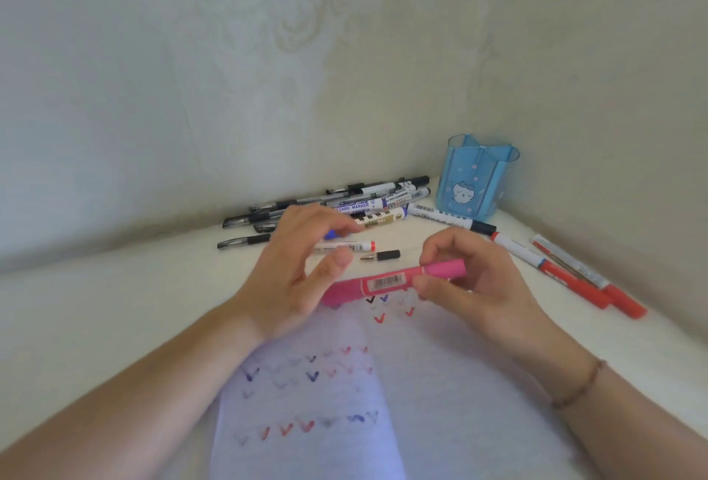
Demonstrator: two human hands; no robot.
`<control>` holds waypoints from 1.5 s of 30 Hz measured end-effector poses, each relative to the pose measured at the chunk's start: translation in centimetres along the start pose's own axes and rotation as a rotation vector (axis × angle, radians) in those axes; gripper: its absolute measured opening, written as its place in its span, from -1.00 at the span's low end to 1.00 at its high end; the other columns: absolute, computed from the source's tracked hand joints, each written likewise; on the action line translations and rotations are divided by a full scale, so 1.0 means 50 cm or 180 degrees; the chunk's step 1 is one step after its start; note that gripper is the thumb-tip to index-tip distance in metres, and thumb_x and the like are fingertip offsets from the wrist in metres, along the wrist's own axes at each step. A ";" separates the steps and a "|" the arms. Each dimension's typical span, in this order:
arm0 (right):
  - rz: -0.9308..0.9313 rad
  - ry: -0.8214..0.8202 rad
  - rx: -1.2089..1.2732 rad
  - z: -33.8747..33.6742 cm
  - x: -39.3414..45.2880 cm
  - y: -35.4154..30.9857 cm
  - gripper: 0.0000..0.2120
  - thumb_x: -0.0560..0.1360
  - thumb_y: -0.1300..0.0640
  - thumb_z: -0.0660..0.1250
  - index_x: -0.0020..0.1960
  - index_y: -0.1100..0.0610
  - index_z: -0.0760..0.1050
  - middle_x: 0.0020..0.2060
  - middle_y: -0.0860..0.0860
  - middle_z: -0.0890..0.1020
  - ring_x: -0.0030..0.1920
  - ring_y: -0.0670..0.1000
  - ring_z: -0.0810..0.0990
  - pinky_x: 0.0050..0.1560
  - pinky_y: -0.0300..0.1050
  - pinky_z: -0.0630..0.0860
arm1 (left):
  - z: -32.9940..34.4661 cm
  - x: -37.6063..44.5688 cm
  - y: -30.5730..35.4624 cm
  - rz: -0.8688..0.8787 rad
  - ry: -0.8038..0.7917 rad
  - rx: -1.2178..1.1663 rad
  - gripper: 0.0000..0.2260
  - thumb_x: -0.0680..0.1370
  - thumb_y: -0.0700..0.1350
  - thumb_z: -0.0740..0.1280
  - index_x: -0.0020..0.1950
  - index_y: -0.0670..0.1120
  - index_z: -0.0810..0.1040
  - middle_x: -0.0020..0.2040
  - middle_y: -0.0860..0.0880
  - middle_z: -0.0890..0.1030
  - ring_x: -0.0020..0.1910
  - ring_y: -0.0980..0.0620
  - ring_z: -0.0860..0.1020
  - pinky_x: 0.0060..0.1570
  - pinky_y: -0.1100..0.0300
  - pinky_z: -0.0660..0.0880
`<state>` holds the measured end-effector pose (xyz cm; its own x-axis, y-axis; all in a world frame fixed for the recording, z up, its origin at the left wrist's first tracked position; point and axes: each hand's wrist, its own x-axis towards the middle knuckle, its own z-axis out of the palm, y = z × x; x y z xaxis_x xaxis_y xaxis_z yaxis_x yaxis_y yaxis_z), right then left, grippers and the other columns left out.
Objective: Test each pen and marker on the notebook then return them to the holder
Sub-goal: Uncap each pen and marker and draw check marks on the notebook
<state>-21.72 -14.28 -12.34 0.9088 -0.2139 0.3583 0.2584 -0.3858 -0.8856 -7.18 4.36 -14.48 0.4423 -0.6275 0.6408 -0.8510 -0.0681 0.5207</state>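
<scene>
Holding the pink marker point(394, 282) over the notebook point(306, 395), the right hand point(467, 280) pinches its right end; the left hand point(299, 261) supports the left end, fingers loosely spread. Testing seems underway; next, uncap it. The holder point(477, 182) stands far right.

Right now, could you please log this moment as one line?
right hand grips pink marker | left hand open beside it | holder looks empty | notebook marked
</scene>
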 end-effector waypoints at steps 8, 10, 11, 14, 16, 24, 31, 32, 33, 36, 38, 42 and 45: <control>-0.0367 0.0206 0.0848 0.026 0.008 -0.091 -0.78 0.39 -0.15 0.43 -0.17 0.00 0.61 -0.37 0.03 0.63 -0.43 0.03 0.52 -0.44 -0.14 0.43 | -0.220 -0.118 -0.040 -0.0478 -0.0386 0.1976 -0.54 0.56 0.29 0.08 0.15 0.00 0.55 0.13 0.05 0.53 0.11 0.01 0.44 0.11 0.08 0.42; -0.0407 0.0058 0.0920 0.063 0.010 -0.131 -0.62 0.31 -0.30 0.42 -0.16 0.02 0.59 -0.39 0.01 0.61 -0.45 0.03 0.50 -0.46 -0.18 0.43 | -0.295 -0.204 -0.040 -0.0755 -0.0477 0.2247 -0.52 0.55 0.31 0.05 0.16 0.02 0.54 0.15 0.09 0.52 0.15 0.04 0.42 0.12 0.13 0.39; -0.0452 -0.0041 0.0930 0.090 0.010 -0.151 -0.62 0.31 -0.29 0.41 -0.16 0.02 0.57 -0.39 0.01 0.62 -0.46 0.04 0.49 -0.47 -0.18 0.42 | -0.331 -0.250 -0.037 -0.0937 -0.0492 0.2343 -0.52 0.55 0.31 0.04 0.17 0.02 0.53 0.16 0.11 0.51 0.16 0.05 0.42 0.13 0.13 0.39; -0.0659 -0.0378 0.0902 0.185 -0.004 -0.205 -0.73 0.35 -0.18 0.41 -0.17 0.01 0.53 -0.40 0.05 0.64 -0.49 0.06 0.48 -0.48 -0.19 0.42 | -0.426 -0.383 -0.023 -0.1430 -0.0497 0.2601 -0.55 0.54 0.29 0.05 0.19 0.05 0.51 0.18 0.13 0.49 0.17 0.04 0.41 0.12 0.10 0.40; -0.0767 -0.0749 0.0853 0.263 -0.023 -0.238 -0.78 0.40 -0.06 0.39 -0.17 0.10 0.51 -0.43 0.05 0.64 -0.50 0.04 0.50 -0.49 -0.20 0.41 | -0.480 -0.467 -0.008 -0.1633 -0.0462 0.2752 -0.56 0.54 0.27 0.06 0.19 0.04 0.52 0.18 0.10 0.48 0.14 0.02 0.43 0.10 0.09 0.41; -0.0892 -0.2189 -0.0715 0.557 -0.122 -0.254 -0.90 0.45 0.06 0.43 -0.14 0.07 0.54 -0.37 0.00 0.66 -0.37 0.06 0.60 -0.30 -0.04 0.51 | -0.592 -0.655 0.070 -0.2088 -0.0028 0.2781 -0.62 0.56 0.17 0.15 0.22 -0.03 0.51 0.25 0.05 0.46 0.21 -0.02 0.41 0.15 0.04 0.44; -0.0850 -0.2748 -0.1399 0.649 -0.178 -0.217 -0.78 0.49 -0.12 0.33 0.09 -0.10 0.50 -0.28 -0.28 0.59 -0.24 -0.18 0.57 -0.09 -0.15 0.52 | -0.606 -0.678 0.099 -0.2082 0.0255 0.2755 -0.74 0.60 0.05 0.27 0.23 -0.02 0.51 0.26 0.06 0.46 0.25 0.01 0.40 0.19 0.05 0.42; -0.0864 -0.2726 -0.1346 0.642 -0.178 -0.228 -0.80 0.48 -0.11 0.34 0.08 -0.10 0.50 -0.27 -0.28 0.60 -0.26 -0.14 0.59 -0.10 -0.13 0.54 | -0.606 -0.675 0.100 -0.2068 0.0273 0.2725 -0.74 0.60 0.05 0.27 0.23 -0.01 0.51 0.25 0.07 0.47 0.25 0.01 0.40 0.19 0.05 0.42; -0.0897 -0.2675 -0.1269 0.630 -0.177 -0.241 -0.82 0.48 -0.09 0.35 0.06 -0.10 0.52 -0.27 -0.26 0.61 -0.28 -0.10 0.60 -0.12 -0.13 0.54 | -0.605 -0.668 0.101 -0.2042 0.0281 0.2699 -0.74 0.60 0.06 0.26 0.22 -0.01 0.51 0.25 0.07 0.47 0.24 0.02 0.40 0.19 0.04 0.43; -0.0982 -0.2347 -0.0822 0.566 -0.169 -0.286 -0.90 0.46 0.01 0.41 -0.02 -0.08 0.56 -0.29 -0.14 0.65 -0.30 -0.04 0.61 -0.26 -0.29 0.45 | -0.594 -0.625 0.100 -0.1932 0.0283 0.2586 -0.69 0.58 0.15 0.19 0.20 0.02 0.51 0.22 0.09 0.49 0.23 0.02 0.41 0.16 0.03 0.45; -0.0911 -0.2085 -0.0358 0.502 -0.158 -0.316 -0.91 0.45 0.03 0.44 -0.05 -0.06 0.59 -0.30 -0.05 0.67 -0.32 -0.01 0.59 -0.35 -0.31 0.39 | -0.580 -0.577 0.098 -0.1823 0.0315 0.2463 -0.67 0.56 0.18 0.15 0.18 0.03 0.51 0.20 0.10 0.50 0.24 0.03 0.42 0.15 0.02 0.46; -0.0748 -0.1373 0.0339 0.345 -0.116 -0.333 -0.78 0.35 -0.08 0.41 -0.09 0.02 0.61 -0.34 0.12 0.67 -0.44 0.04 0.56 -0.46 -0.22 0.40 | -0.533 -0.442 0.083 -0.1416 0.0423 0.2198 -0.68 0.54 0.17 0.16 0.14 0.03 0.54 0.15 0.12 0.51 0.21 0.06 0.42 0.14 0.09 0.42; -0.0602 -0.0667 0.0341 0.223 -0.073 -0.293 -0.64 0.32 -0.20 0.45 -0.09 0.07 0.61 -0.38 0.13 0.65 -0.48 0.08 0.53 -0.51 -0.23 0.34 | -0.481 -0.315 0.074 -0.1127 0.0638 0.1868 -0.72 0.54 0.13 0.20 0.10 0.02 0.56 0.09 0.15 0.54 0.15 0.08 0.44 0.13 0.31 0.32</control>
<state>-25.18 2.18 -3.95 0.8862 0.0470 0.4610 0.4525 -0.3020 -0.8391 -10.47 32.62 -9.08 0.7159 -0.3395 0.6101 -0.6336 -0.6830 0.3634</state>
